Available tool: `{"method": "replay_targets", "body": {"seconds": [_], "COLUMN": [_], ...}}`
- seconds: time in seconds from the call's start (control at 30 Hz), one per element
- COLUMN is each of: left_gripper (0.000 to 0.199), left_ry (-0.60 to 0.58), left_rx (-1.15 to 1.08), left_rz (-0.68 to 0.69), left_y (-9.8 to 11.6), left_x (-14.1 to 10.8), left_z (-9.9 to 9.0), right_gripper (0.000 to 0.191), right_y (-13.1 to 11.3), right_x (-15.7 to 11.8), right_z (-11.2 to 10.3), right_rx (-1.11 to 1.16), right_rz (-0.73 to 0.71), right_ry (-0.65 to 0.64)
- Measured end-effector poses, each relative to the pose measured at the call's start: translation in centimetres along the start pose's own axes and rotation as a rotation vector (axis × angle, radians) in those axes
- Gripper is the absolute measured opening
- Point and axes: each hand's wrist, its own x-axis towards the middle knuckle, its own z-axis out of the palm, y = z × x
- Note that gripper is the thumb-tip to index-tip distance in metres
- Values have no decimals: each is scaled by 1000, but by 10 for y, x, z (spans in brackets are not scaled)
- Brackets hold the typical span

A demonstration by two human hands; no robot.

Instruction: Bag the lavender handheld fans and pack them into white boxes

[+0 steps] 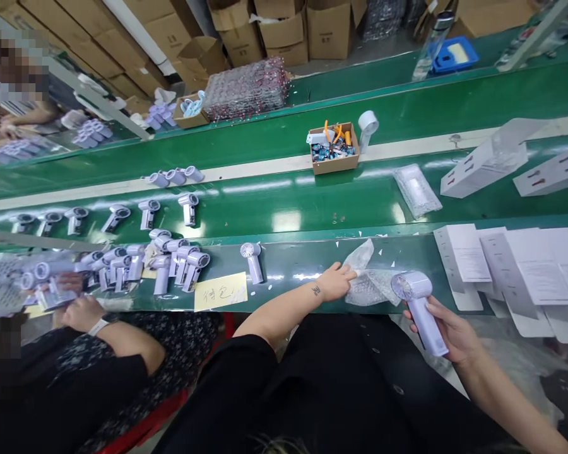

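Observation:
My right hand (447, 328) is wrapped round the handle of a lilac handheld fan (426, 315), its round head tilted up and left. Just left of the fan's head, a clear bubble wrap bag (372, 287) lies crumpled on the bench. The fingers of my left hand (335, 282) grip the left edge of this bag, one flap of which sticks up past the fingertips. Another lilac fan (252, 260) lies farther left, beside a yellow paper note (221, 291) with handwriting.
White boxes (464, 258) stand at right, with a wrapped packet (416, 190) on the green conveyor (274, 202). A small carton (336, 165) holds parts and orange-handled pliers. Several fans (184, 258) are heaped left, near a co-worker's hand (82, 313).

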Motion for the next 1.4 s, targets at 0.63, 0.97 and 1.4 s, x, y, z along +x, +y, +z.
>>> {"method": "replay_targets", "body": {"seconds": [0.63,0.97,1.4], "left_gripper": [19,36,22], "left_ry": [311,315,441], "left_rx": [-1301,-1544,-1269], "left_rz": [-642,-370,-324], "left_y": [24,27,26], "left_x": [-17,-14,-6], "left_z": [-49,-48,-63], "right_gripper": [47,42,61], "right_y": [31,22,17], "right_x": [-5,0,-16], "right_z": [73,73,91], "right_rx": [-323,-165,-180], "right_rz": [-63,-59,-42], "right_ry": [-156,-380,-253]}}
